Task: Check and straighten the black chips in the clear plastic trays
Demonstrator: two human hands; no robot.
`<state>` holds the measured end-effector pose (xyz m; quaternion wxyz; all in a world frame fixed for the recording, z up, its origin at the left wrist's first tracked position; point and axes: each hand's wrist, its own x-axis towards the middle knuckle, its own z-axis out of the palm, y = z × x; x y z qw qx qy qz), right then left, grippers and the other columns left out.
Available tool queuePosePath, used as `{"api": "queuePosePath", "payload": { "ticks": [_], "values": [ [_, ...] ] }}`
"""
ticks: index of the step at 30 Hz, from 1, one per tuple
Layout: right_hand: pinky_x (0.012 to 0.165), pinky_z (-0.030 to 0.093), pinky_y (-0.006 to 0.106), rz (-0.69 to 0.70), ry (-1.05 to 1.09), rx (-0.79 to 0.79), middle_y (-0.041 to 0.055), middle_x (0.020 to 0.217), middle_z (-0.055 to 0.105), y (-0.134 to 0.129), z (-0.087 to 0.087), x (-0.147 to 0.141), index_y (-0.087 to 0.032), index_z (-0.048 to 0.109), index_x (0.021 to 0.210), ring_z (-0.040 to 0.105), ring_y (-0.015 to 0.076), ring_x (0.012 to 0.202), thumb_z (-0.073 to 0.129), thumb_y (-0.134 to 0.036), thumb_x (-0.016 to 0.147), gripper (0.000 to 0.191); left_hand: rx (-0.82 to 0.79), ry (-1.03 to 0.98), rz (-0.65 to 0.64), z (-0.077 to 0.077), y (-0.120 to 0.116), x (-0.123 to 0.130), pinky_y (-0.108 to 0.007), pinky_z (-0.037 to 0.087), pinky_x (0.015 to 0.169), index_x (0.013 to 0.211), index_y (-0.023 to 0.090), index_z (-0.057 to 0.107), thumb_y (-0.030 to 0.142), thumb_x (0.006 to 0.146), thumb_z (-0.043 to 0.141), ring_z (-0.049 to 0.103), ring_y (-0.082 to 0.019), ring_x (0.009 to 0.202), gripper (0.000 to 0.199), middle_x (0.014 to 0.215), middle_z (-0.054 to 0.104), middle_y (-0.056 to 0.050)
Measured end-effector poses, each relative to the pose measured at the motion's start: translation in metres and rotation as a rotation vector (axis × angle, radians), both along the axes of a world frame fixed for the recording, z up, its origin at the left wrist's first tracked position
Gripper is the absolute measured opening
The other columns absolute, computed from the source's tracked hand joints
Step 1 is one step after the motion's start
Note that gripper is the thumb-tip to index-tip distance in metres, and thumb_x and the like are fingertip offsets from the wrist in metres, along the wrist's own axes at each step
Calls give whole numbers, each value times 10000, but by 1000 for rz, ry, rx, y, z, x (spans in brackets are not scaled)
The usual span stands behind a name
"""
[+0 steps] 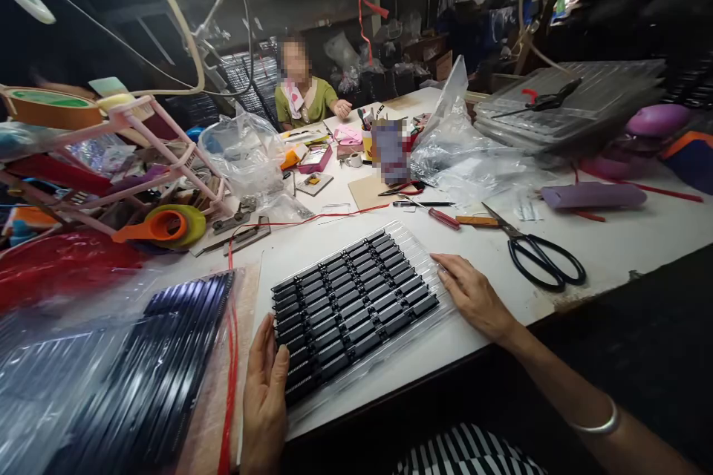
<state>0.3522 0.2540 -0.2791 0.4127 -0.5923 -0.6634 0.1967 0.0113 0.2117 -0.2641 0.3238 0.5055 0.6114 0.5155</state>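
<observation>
On the table sits the clear tray, held at opposite edges by the left hand, thumb upward, and the right hand, forearm slanting in, seemingly a steadying step whose next move calls for even pressure, keeping the black parts in their rows.

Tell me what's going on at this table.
One person's left grip and right grip hold opposite ends of a clear tray carrying rows of black parts. Scissors lie untouched on the white table, off to the right. Another person is across the table. Dark strips lie at lower left, partly blurred.
</observation>
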Motion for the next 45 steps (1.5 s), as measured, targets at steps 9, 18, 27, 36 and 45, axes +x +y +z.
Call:
{"api": "queuePosePath", "payload": {
  "ticks": [9, 18, 27, 36, 45],
  "values": [
    [794, 522, 356, -42, 3, -13, 94, 965, 673, -25, 24, 0, -161, 633, 1079, 633, 214, 897, 417, -299, 916, 304, -50, -19, 158, 3, -1, -10, -442, 298, 1103, 1311, 275, 493, 467, 833, 560, 457, -253, 1265, 519, 1317, 554, -59],
    [722, 534, 326, -7, -217, 3, 96, 957, 701, -5, 27, 4, -133, 632, 1093, 673, 217, 841, 383, -304, 921, 347, -128, 109, 270, 19, -28, -4, -310, 524, 776, 1320, 270, 473, 610, 779, 540, 638, -179, 880, 643, 1194, 634, -60],
    [604, 524, 316, 24, -418, 121, 72, 821, 688, -13, 14, 12, -113, 599, 1182, 665, 211, 709, 364, -279, 920, 389, -172, 213, 326, 26, -45, 1, -288, 485, 605, 1129, 178, 610, 603, 795, 506, 549, -140, 579, 550, 697, 622, -7],
    [843, 510, 394, 35, -292, 18, 91, 1119, 664, -10, -9, 23, -200, 534, 1274, 638, 248, 981, 384, -271, 914, 397, 12, 78, 308, 5, -8, 11, -392, 451, 943, 1086, 177, 628, 515, 820, 527, 595, -227, 1025, 443, 1093, 648, -94],
    [713, 492, 302, -28, -145, -61, 49, 876, 682, -10, 4, 17, -181, 581, 1227, 621, 172, 731, 436, -305, 897, 381, 67, 11, 305, -6, -12, 10, -449, 401, 1024, 1160, 188, 587, 445, 819, 575, 576, -253, 1106, 428, 1179, 621, -87]
  ]
}}
